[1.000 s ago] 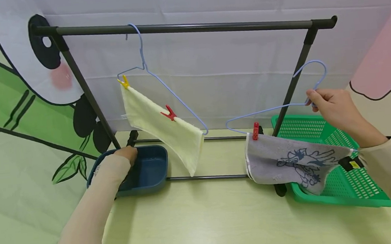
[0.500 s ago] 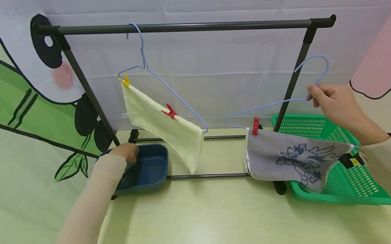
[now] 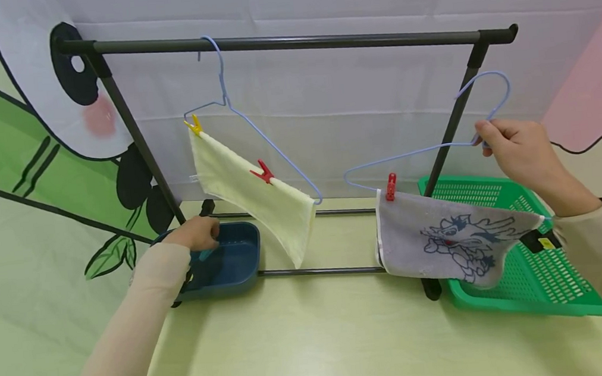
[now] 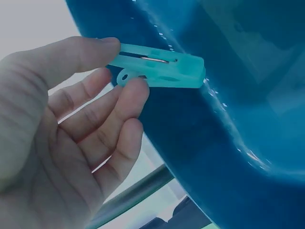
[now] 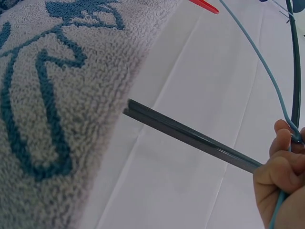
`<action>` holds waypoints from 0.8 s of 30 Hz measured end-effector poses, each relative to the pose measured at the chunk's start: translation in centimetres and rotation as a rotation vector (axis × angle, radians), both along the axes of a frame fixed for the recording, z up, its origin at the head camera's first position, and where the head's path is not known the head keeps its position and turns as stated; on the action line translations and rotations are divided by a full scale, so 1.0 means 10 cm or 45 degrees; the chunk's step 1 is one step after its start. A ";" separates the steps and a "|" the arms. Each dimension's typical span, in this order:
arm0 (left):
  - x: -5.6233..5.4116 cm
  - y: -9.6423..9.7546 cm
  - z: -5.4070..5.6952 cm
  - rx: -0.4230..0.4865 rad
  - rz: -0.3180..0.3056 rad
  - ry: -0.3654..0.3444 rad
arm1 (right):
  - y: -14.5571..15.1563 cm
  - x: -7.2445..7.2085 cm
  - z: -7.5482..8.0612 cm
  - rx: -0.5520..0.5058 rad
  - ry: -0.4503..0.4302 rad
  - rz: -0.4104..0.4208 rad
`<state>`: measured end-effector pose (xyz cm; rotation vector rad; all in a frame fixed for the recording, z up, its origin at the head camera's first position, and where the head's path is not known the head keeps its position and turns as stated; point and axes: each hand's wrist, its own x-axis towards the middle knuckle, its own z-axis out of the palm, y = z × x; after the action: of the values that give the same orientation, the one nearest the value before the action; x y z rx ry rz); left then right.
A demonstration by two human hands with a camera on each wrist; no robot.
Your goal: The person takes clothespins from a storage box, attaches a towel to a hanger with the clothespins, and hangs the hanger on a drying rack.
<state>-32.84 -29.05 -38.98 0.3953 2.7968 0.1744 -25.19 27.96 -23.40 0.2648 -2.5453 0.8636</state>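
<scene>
Between thumb and fingers my left hand (image 4: 90, 109) pinches a teal clothespin (image 4: 167, 67), held over the dark blue bin (image 3: 240, 259) at the left. My right hand (image 3: 526, 153) grips a blue wire hanger (image 3: 405, 154) just below its hook, in front of the rack's right post. From that hanger hangs a grey towel (image 3: 445, 235) with a dark blue drawing, fixed by a red clothespin (image 3: 391, 187) near its left corner. The towel's right end is partly hidden by the right wrist's strap and sleeve.
A black rack (image 3: 288, 41) spans the back. On its bar hangs another blue hanger (image 3: 223, 81), with a pale yellow cloth (image 3: 250, 198) held by a yellow clothespin (image 3: 195, 125) and a red one. A green basket (image 3: 537, 304) stands right, behind and below the grey towel.
My right hand has risen slightly, lifting the hanger and grey towel. My left hand has come up a little out of the bin, and the teal clothespin shows below its fingers.
</scene>
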 end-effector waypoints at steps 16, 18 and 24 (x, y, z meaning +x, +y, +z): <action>0.16 0.10 0.11 0.152 -0.067 0.029 | -0.04 -0.02 0.09 -0.050 0.052 -0.019; 0.19 0.13 0.16 0.182 -0.090 0.047 | -0.04 -0.02 0.09 -0.051 0.040 -0.024; 0.32 0.28 0.33 0.230 -0.164 0.075 | -0.04 -0.03 0.12 -0.079 0.032 -0.025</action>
<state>-29.60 -26.22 -35.65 0.6312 2.8105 0.3934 -25.54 27.56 -22.16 0.2301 -2.4887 0.9242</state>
